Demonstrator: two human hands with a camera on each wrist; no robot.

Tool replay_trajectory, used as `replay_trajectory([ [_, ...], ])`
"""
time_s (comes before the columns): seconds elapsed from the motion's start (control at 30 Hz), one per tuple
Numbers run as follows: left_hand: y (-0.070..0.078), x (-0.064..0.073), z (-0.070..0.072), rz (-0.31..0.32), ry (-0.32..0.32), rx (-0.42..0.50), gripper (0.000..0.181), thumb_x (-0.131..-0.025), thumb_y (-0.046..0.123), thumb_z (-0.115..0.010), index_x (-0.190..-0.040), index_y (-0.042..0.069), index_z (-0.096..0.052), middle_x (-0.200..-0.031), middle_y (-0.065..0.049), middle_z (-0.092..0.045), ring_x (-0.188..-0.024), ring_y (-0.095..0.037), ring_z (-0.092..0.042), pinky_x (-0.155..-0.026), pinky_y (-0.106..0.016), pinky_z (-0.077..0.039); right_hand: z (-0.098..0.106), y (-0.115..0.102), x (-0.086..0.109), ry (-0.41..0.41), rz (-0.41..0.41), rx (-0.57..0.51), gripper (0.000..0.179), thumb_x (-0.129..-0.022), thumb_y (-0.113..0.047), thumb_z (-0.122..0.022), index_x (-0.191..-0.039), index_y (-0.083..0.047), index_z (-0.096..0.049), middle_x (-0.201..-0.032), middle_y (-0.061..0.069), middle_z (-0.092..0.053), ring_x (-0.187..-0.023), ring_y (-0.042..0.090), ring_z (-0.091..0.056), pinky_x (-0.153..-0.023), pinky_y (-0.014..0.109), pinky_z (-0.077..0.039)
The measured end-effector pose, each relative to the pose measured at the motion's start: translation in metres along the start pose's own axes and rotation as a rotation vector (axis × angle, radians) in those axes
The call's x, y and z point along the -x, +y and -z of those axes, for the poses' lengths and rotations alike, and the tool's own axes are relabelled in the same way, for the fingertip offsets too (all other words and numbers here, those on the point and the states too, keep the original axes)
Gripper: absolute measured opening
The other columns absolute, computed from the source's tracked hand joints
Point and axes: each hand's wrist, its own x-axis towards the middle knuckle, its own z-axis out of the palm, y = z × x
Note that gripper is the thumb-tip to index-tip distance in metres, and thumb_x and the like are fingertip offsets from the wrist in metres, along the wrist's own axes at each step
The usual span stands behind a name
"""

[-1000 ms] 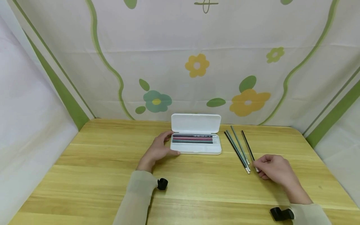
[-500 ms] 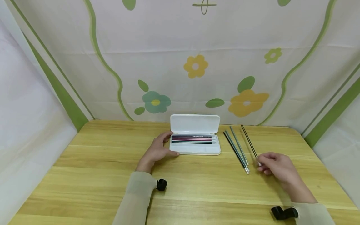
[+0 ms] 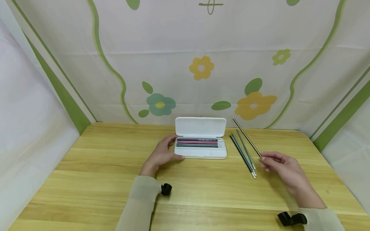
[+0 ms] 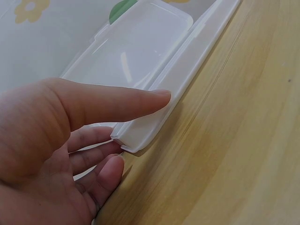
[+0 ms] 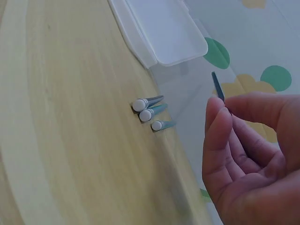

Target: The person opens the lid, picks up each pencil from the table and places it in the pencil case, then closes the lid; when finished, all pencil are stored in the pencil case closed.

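The right grip [image 3: 284,168] now has the held pencil [image 3: 247,138] raised and swung leftward, its far end clear of the counter [image 3: 202,189] — half a second ago it leaned further right. To my judgement, that means this pencil is fully picked up and already angled toward the case side, while three loose pencils [image 5: 146,115] remain lying together on the counter, white-capped ends toward the person.

The right grip pinches the held pencil between thumb and fingers near its nearer end. The left grip [image 3: 160,153] holds the left end of the white case [image 3: 205,154], thumb against the front wall and fingers round the end; it stays where it was.

The held pencil is in the air just right of the loose ones, slanting up and away. It looks slim, straight and dark, with a brassy sheen in the head view; its nearer end is hidden by the fingers, and whether its far end is sharpened is too small to tell.

The case lies open, lid [image 3: 200,127] raised behind. A row of pencils [image 3: 197,143] — dark, red and teal — lies lengthwise inside, with bare white floor in front.
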Motion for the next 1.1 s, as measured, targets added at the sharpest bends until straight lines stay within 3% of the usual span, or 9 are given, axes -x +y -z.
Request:
replay_trajectory([
  [0.53, 0.000, -0.002, -0.001, -0.014, -0.009, 0.010, 0.089, -0.075, 0.007, -0.095, -0.155, 0.015, -0.056, -0.162, -0.011, -0.051, -0.147, -0.036, -0.045, -0.127, -0.058, -0.035, -0.013, -0.003, 0.001, -0.023, 0.047, 0.091, 0.023, -0.101, -0.015, -0.076, -0.122, -0.006, -0.078, -0.102, -0.004, -0.081, -0.092, 0.008, -0.075, -0.078, 0.023, -0.062],
  [0.8, 0.001, -0.004, 0.001, -0.015, -0.009, 0.005, 0.089, -0.075, 0.007, -0.096, -0.154, 0.015, -0.056, -0.163, -0.011, -0.050, -0.147, -0.036, -0.045, -0.127, -0.057, -0.034, -0.031, -0.011, -0.008, -0.002, 0.073, 0.339, 0.044, -0.104, -0.032, -0.073, -0.137, -0.002, -0.071, -0.107, -0.009, -0.079, -0.095, 0.004, -0.072, -0.082, 0.024, -0.062],
  [1.1, -0.001, -0.004, -0.001, -0.022, -0.014, -0.004, 0.090, -0.075, 0.006, -0.095, -0.155, 0.013, -0.055, -0.162, -0.011, -0.051, -0.147, -0.037, -0.045, -0.127, -0.056, -0.035, -0.059, -0.031, -0.023, 0.011, 0.103, 0.466, 0.039, -0.106, -0.034, -0.070, -0.135, -0.008, -0.073, -0.126, 0.014, -0.076, -0.100, 0.012, -0.070, -0.083, 0.027, -0.062],
])
